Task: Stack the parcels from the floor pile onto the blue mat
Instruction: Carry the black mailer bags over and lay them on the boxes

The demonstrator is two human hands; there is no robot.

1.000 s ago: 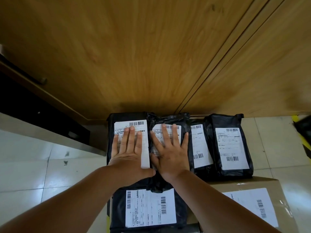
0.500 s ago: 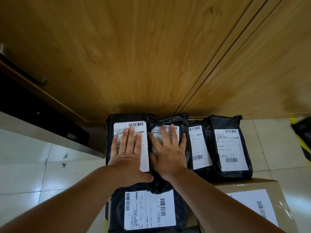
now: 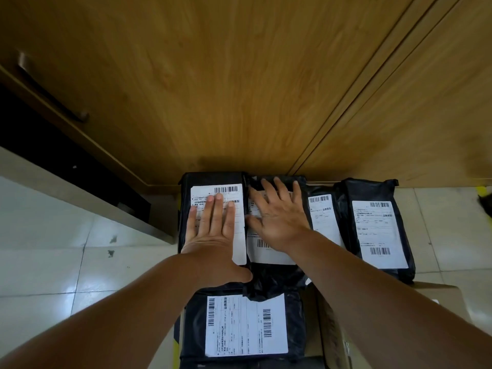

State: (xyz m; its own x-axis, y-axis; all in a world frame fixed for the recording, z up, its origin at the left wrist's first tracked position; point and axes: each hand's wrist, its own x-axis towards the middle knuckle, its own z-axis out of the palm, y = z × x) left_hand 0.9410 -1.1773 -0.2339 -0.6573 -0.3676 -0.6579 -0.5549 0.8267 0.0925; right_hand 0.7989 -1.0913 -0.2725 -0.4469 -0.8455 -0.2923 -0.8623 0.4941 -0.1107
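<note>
At the far left we see the pale tiled floor [image 3: 53, 262] and the dark gap under the wooden cabinet [image 3: 239, 89]. Against that cabinet runs a row of black parcels with white labels. Our left hand [image 3: 213, 235] lies flat on the leftmost parcel [image 3: 213, 187], fingers [image 3: 217, 209] straight and together, pressing down and gripping nothing. Just beside it, our right hand [image 3: 279, 219] rests on the second parcel [image 3: 274, 251], fingers spread and straight, also gripping nothing. Further right a third parcel [image 3: 323, 217] lies partly tucked between its neighbours, and a fourth parcel [image 3: 378, 230] closes the row. Nearer to us, another black parcel [image 3: 245, 326] sits below the left hand, and a cardboard box [image 3: 335, 342] lies to its right.

We cannot see the blue mat; the parcels cover whatever lies under them. We judge that these parcels are already placed and that we are now flattening and squaring the back row. A dark shape [image 3: 486, 206] at the right edge may be a parcel from the floor pile, so how much is left we cannot tell.
</note>
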